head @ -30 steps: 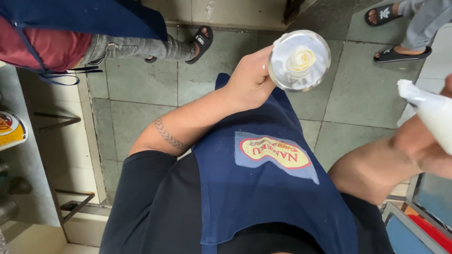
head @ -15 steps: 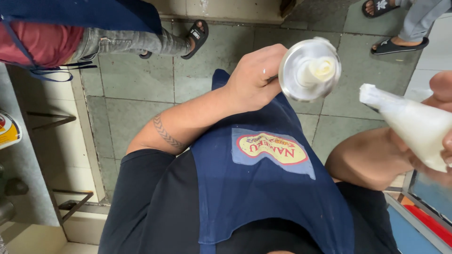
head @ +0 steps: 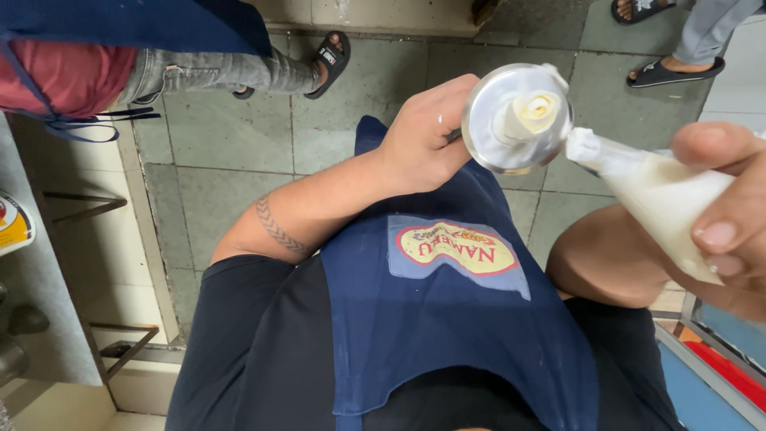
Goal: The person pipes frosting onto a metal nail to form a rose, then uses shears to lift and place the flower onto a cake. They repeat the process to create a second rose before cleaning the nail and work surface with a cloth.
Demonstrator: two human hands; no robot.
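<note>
Closer now, the piping bag [head: 666,203] squeezed in the right hand [head: 730,211] touches its tip to the cream rose on the metal disc [head: 517,120], upper centre, pinched by left fingers [head: 447,120]; soft, fragile, held underneath.

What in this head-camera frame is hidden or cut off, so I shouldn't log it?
- Piping bag: its rear end runs off the right edge, behind the right hand.
- Round metal disc: whatever lies under it is hidden by the left hand.
- Cream swirl: its base is too small to read.
- Two bystanders: only legs and sandals show, cut by the top edge.
</note>
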